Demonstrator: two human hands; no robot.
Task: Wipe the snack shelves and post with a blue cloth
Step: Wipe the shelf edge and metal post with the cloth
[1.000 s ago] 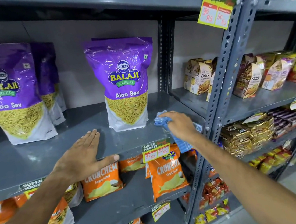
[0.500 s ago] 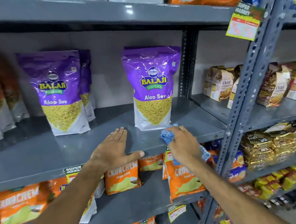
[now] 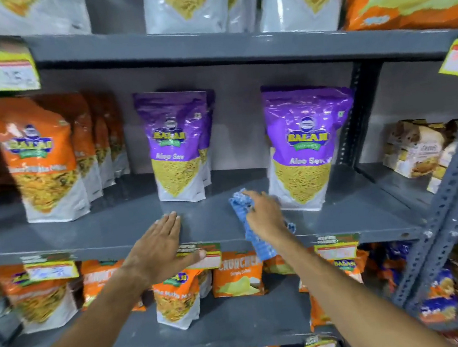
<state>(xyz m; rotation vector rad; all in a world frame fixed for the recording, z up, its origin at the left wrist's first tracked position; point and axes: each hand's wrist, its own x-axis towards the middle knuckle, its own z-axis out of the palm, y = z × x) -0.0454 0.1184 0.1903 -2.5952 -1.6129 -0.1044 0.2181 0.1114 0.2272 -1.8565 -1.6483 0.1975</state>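
Observation:
A grey metal shelf (image 3: 115,227) runs across the middle of the view. My right hand (image 3: 265,216) presses a blue cloth (image 3: 242,205) onto it, just left of a purple Aloo Sev bag (image 3: 304,148); the cloth's tail hangs over the front edge. My left hand (image 3: 163,243) lies flat on the shelf's front edge, fingers spread, holding nothing. A second purple bag (image 3: 176,145) stands behind and between my hands. The perforated grey post (image 3: 451,206) rises at the right, away from both hands.
Orange snack bags (image 3: 43,164) stand at the left of the same shelf. Orange Crunchem packs (image 3: 239,278) fill the shelf below, and price tags (image 3: 337,246) hang on the front edge. More bags sit on the shelf above. Boxed snacks (image 3: 414,148) occupy the right bay.
The view has swung left and up. My right hand slid the cloth leftward along the shelf, from the bag's right front to its left. My left hand stays flat on the front edge.

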